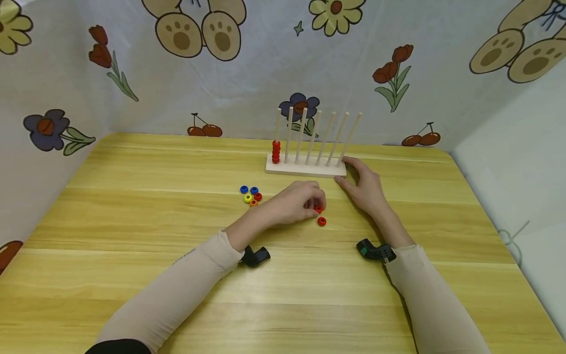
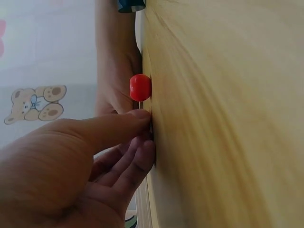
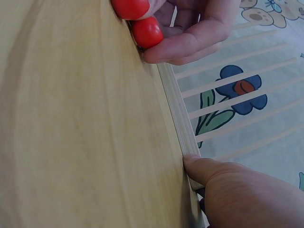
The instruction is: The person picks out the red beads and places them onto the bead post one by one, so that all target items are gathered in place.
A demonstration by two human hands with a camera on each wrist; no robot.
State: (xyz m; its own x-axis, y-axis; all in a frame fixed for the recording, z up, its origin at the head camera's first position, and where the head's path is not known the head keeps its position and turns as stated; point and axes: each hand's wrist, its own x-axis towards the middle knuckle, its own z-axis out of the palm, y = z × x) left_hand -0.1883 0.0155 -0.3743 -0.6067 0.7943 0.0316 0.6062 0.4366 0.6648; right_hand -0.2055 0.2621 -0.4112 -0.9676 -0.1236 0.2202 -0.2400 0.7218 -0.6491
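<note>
My left hand [image 1: 297, 202] is low over the table and pinches a red bead [image 3: 147, 32] between thumb and fingertips. Just in front of it lies a loose red bead [image 1: 322, 221], seen also beside the thumb in the left wrist view. A wooden peg rack [image 1: 305, 169] stands toward the back, with several upright pegs in a row. Red beads [image 1: 276, 152] are stacked on its leftmost peg; the other pegs are bare. My right hand [image 1: 366, 189] grips the rack's right end, thumb on the front edge, with the other fingers partly hidden behind.
Left of my left hand, a small cluster holds blue beads [image 1: 244, 189], a yellow bead [image 1: 248, 198], another red bead [image 1: 258, 196] and an orange bead [image 1: 254, 203]. A patterned cloth [image 1: 247, 88] hangs behind the wooden table [image 1: 292, 305].
</note>
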